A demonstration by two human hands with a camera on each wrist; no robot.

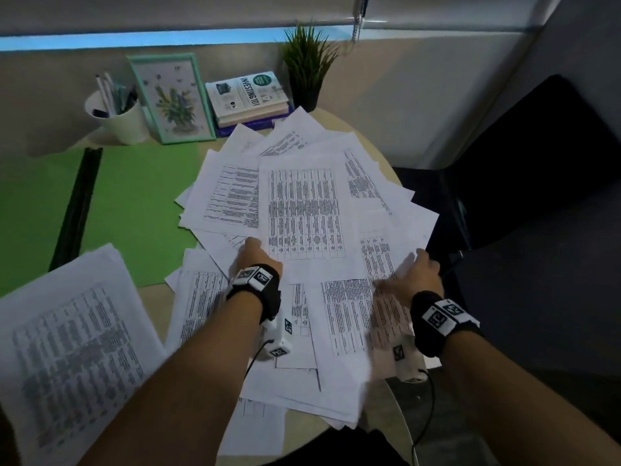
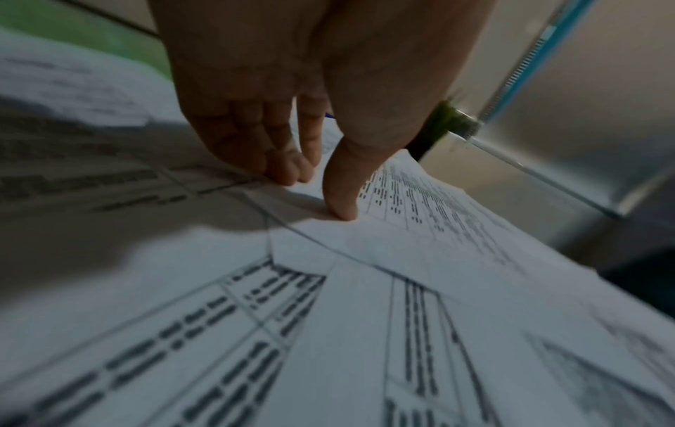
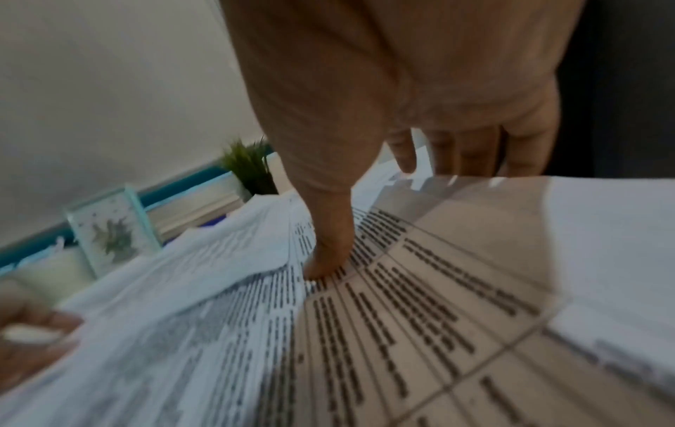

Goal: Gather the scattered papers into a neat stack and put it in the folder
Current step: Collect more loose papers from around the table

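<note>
Printed white papers (image 1: 302,203) lie fanned across the round table. My left hand (image 1: 253,253) is at the pile's near left. Its thumb (image 2: 339,202) presses on a top sheet and its curled fingers (image 2: 285,170) touch a sheet edge. My right hand (image 1: 420,274) holds the pile's right side. There its thumb (image 3: 325,260) lies on a raised sheet (image 3: 475,245) and its fingers (image 3: 456,153) reach beneath it. The green folder (image 1: 134,203) lies open to the left, with a black spine. A separate stack of papers (image 1: 67,331) sits at the near left.
Along the back wall stand a white cup of pens (image 1: 114,116), a framed picture (image 1: 171,99), stacked books (image 1: 248,95) and a potted plant (image 1: 307,65). A black chair (image 1: 537,179) is at the right. Some papers overhang the table edge (image 1: 400,408).
</note>
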